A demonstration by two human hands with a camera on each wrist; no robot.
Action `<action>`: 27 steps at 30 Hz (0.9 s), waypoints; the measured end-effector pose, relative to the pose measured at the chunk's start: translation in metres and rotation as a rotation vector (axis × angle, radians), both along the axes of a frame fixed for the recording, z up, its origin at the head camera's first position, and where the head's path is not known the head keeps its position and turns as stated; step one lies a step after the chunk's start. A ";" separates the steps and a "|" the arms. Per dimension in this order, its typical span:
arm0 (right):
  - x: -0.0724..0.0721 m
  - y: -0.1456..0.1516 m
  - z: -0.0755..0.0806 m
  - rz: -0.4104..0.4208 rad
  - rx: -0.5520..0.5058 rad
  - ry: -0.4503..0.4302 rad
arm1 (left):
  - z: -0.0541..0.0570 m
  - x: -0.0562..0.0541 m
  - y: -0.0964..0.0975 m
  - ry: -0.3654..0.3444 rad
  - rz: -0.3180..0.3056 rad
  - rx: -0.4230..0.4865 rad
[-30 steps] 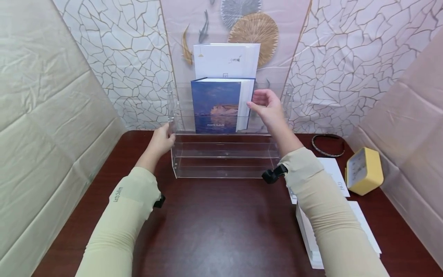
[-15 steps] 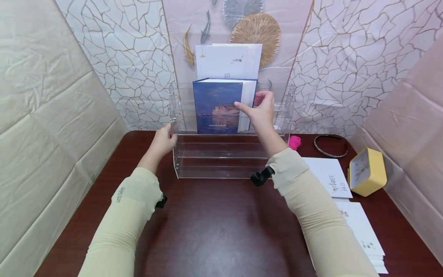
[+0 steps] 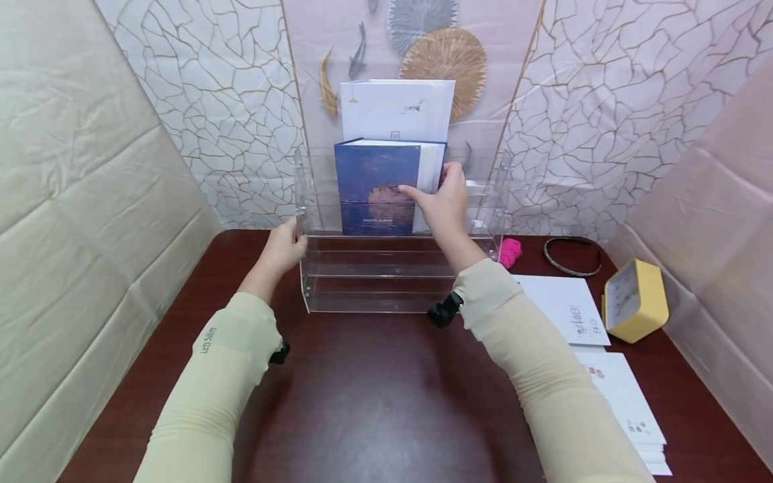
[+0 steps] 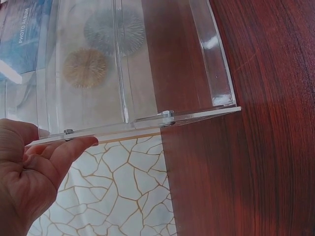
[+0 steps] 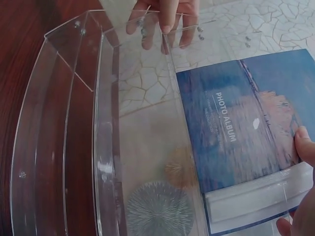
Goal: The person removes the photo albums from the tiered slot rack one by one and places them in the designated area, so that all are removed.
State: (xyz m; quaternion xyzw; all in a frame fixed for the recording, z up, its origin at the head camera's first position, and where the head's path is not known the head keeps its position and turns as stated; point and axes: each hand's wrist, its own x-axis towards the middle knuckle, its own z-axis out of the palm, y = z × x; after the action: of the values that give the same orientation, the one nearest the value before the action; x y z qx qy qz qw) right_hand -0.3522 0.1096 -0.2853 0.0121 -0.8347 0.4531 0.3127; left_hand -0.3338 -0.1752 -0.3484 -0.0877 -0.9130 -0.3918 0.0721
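A clear acrylic tiered rack (image 3: pixel 380 303) stands at the back of the table. My left hand (image 3: pixel 281 248) grips its left side panel, thumb on one face and fingers on the other, as the left wrist view shows (image 4: pixel 34 172). Upright on an upper tier is a blue photo album (image 3: pixel 368 171) with a sea-and-rock cover. My right hand (image 3: pixel 445 204) pinches its right edge, thumb (image 5: pixel 302 140) on the front cover; the fingers behind are partly hidden. A white album (image 3: pixel 386 107) stands behind and above the blue one.
At the right lie white albums (image 3: pixel 561 308) and a stack of more white albums (image 3: pixel 631 402). A yellow clock (image 3: pixel 640 302), a headband (image 3: pixel 570 258) and a pink bundle (image 3: pixel 510 253) are near the back right. A patterned backdrop (image 3: pixel 241 100) rises behind the rack.
My right hand has moved left from beside the blue album's right edge; its thumb now lies on the front cover. The pink bundle has come into sight. My left hand stays on the rack.
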 end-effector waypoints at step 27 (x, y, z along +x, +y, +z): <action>-0.005 -0.024 0.033 0.146 0.027 0.036 | -0.001 -0.001 -0.001 -0.001 -0.004 -0.003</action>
State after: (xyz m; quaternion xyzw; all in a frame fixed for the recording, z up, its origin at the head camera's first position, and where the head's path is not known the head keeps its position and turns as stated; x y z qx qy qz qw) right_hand -0.3572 0.0860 -0.2525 0.0852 -0.8318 0.4631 0.2937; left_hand -0.3349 -0.1759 -0.3491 -0.0897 -0.9134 -0.3907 0.0708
